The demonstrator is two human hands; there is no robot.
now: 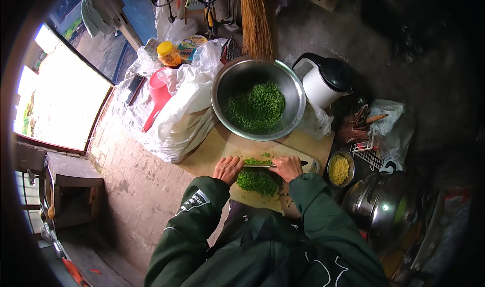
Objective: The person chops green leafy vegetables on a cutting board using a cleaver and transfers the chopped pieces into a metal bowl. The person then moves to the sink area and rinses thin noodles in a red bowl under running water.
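A knife [259,165] lies crosswise over a pale cutting board [250,199], its thin upper edge towards me. My right hand [287,168] grips its right end, and my left hand [229,169] is curled over its left end. On the near side of the blade sits a mound of finely chopped greens [257,183]. A thin strip of greens [253,161] runs along the far side. Scattered bits lie on the board by my right wrist. Beyond the board stands a wide metal bowl [219,112] with more chopped greens [261,105] inside.
Left of the bowl are a white plastic bag [185,116], a pink dipper [159,88], a phone [135,89] and a yellow-lidded jar [169,54]. To the right stand a white kettle [320,88], a small bowl of yellow crumbly food [338,169] and a shiny metal pot [379,207]. A straw broom [258,21] hangs above.
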